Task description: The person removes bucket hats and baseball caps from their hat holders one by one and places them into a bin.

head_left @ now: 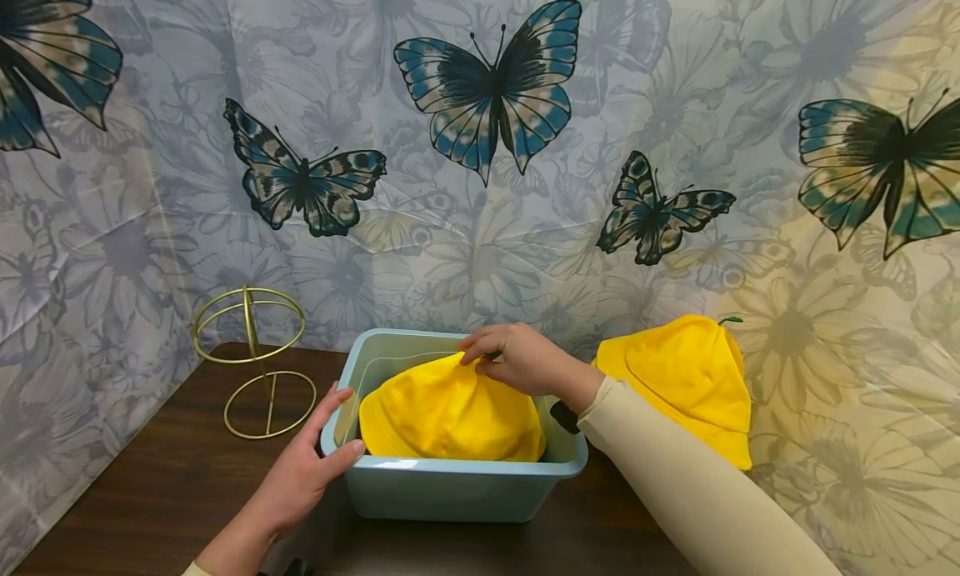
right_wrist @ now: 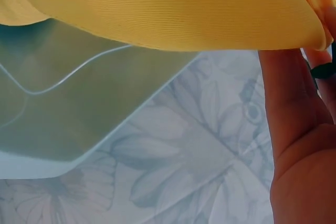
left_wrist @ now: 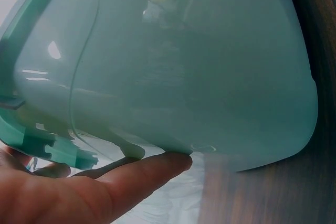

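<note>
A yellow cloth hat [head_left: 450, 413], likely a bucket hat, lies inside a pale blue-green plastic basin [head_left: 450, 488]. My right hand [head_left: 517, 359] reaches over the basin and pinches the hat's crown near its tip. In the right wrist view, the fingers [right_wrist: 299, 98] are at the ribbed yellow fabric [right_wrist: 173, 9], beside a small green stem [right_wrist: 323, 70]. My left hand [head_left: 303, 468] holds the basin at its left front corner, with thumb and fingertips at the rim. The left wrist view shows one finger [left_wrist: 152, 177] lying along the basin's outer wall [left_wrist: 210, 77].
Right of the basin, a second yellow hat [head_left: 675, 384] with a green stem leans by the wall, partly behind my sleeve. A gold wire stand [head_left: 255, 351] with two rings stands at left on the dark wooden table [head_left: 150, 476]. A butterfly-print cloth [head_left: 480, 251] hangs behind.
</note>
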`<state>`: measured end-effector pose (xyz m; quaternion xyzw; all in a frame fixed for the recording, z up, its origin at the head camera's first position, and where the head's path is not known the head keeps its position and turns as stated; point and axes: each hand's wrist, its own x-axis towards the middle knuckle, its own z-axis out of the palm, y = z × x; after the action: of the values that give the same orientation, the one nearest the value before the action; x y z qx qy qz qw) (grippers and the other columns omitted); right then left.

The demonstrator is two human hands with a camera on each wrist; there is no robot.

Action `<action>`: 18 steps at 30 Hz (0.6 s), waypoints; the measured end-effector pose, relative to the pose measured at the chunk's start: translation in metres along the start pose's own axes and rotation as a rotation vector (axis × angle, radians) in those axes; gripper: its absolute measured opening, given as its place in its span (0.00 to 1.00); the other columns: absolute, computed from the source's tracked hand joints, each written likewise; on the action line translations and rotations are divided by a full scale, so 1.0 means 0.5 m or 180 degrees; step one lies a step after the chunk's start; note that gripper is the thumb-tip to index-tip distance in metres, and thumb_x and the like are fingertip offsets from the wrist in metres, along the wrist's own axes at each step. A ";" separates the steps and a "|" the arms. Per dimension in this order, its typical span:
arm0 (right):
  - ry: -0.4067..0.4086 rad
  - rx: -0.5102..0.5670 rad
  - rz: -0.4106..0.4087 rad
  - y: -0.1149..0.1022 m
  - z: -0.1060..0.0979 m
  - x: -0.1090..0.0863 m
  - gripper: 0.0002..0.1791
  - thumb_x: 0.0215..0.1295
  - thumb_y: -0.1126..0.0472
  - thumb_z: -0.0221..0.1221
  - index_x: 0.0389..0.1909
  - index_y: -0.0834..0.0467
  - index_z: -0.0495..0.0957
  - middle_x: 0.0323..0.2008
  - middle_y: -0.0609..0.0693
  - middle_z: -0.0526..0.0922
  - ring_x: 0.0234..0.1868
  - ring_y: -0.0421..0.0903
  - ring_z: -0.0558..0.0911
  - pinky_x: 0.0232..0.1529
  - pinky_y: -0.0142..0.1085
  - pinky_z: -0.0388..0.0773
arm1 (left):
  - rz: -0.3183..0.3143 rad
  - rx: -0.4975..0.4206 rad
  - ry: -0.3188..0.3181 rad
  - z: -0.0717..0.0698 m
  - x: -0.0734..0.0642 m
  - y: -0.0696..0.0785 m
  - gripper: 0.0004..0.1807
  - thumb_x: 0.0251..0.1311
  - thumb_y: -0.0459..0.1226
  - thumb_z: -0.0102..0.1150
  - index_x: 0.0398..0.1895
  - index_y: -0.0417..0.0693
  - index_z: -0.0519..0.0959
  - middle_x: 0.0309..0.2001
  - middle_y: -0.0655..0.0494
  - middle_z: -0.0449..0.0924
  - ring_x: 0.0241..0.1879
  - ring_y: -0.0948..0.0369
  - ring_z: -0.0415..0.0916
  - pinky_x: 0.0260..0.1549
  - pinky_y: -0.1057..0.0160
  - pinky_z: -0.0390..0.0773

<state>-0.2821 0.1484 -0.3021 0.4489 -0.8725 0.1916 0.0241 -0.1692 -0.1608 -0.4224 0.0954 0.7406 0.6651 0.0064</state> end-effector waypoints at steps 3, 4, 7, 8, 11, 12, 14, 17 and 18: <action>-0.0031 0.0033 -0.0009 0.000 -0.004 -0.006 0.13 0.67 0.67 0.63 0.49 0.53 0.86 0.58 0.48 0.81 0.58 0.48 0.79 0.56 0.41 0.76 | -0.0020 0.0021 -0.0005 0.000 0.001 0.002 0.38 0.67 0.39 0.60 0.76 0.46 0.54 0.80 0.47 0.30 0.75 0.40 0.31 0.66 0.35 0.47; -0.0042 0.0055 -0.0001 -0.001 -0.006 -0.009 0.13 0.67 0.66 0.64 0.50 0.53 0.86 0.59 0.48 0.80 0.59 0.48 0.78 0.56 0.42 0.76 | -0.0028 0.0025 -0.0005 0.000 0.001 0.002 0.38 0.67 0.39 0.60 0.76 0.47 0.54 0.80 0.47 0.30 0.75 0.40 0.31 0.66 0.35 0.47; -0.0002 0.0132 0.0077 -0.005 -0.017 -0.024 0.15 0.67 0.65 0.64 0.53 0.53 0.85 0.64 0.49 0.76 0.63 0.50 0.74 0.56 0.44 0.76 | -0.0037 0.0030 -0.0003 0.001 0.001 0.002 0.38 0.67 0.39 0.60 0.76 0.47 0.54 0.80 0.48 0.30 0.75 0.40 0.31 0.66 0.34 0.47; 0.0035 0.0173 0.0118 -0.006 -0.021 -0.030 0.16 0.67 0.64 0.64 0.54 0.53 0.85 0.65 0.49 0.74 0.64 0.51 0.73 0.56 0.45 0.76 | -0.0038 0.0031 -0.0005 0.001 0.001 0.002 0.38 0.67 0.39 0.60 0.77 0.47 0.54 0.80 0.48 0.30 0.75 0.41 0.31 0.66 0.33 0.47; 0.0188 0.0267 0.0253 -0.009 -0.035 -0.052 0.18 0.66 0.64 0.65 0.56 0.52 0.84 0.68 0.47 0.71 0.66 0.52 0.71 0.55 0.47 0.77 | -0.0051 0.0037 -0.0008 0.001 0.001 0.003 0.38 0.67 0.40 0.60 0.77 0.47 0.54 0.80 0.48 0.31 0.75 0.41 0.30 0.65 0.34 0.48; 0.0237 0.0296 0.0287 -0.010 -0.039 -0.060 0.18 0.65 0.64 0.66 0.57 0.52 0.84 0.68 0.47 0.71 0.66 0.52 0.71 0.54 0.48 0.77 | -0.0060 0.0040 -0.0009 0.001 0.001 0.003 0.38 0.67 0.40 0.60 0.77 0.47 0.54 0.80 0.48 0.30 0.75 0.41 0.30 0.65 0.34 0.48; 0.0328 0.0353 0.0361 -0.011 -0.047 -0.076 0.19 0.65 0.64 0.66 0.57 0.52 0.83 0.69 0.47 0.70 0.65 0.52 0.72 0.51 0.48 0.79 | -0.0086 0.0049 -0.0012 0.001 0.000 0.004 0.38 0.67 0.40 0.60 0.77 0.48 0.54 0.80 0.48 0.30 0.75 0.41 0.30 0.65 0.34 0.49; 0.0449 0.0341 0.0421 -0.010 -0.058 -0.100 0.21 0.64 0.62 0.67 0.59 0.52 0.82 0.69 0.47 0.70 0.62 0.51 0.75 0.46 0.45 0.81 | -0.0111 0.0055 -0.0001 0.000 -0.001 0.006 0.38 0.67 0.40 0.60 0.77 0.48 0.54 0.80 0.48 0.30 0.75 0.40 0.30 0.66 0.34 0.49; 0.0491 0.0324 0.0441 -0.009 -0.061 -0.108 0.21 0.64 0.62 0.67 0.59 0.52 0.82 0.69 0.48 0.70 0.61 0.51 0.75 0.45 0.43 0.81 | -0.0114 0.0055 0.0002 0.000 -0.001 0.006 0.38 0.67 0.40 0.60 0.77 0.48 0.54 0.80 0.48 0.30 0.75 0.40 0.30 0.65 0.34 0.49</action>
<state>-0.2502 0.1988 -0.2841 0.3721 -0.8861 0.2708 0.0551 -0.1684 -0.1603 -0.4195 0.0819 0.7479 0.6585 0.0173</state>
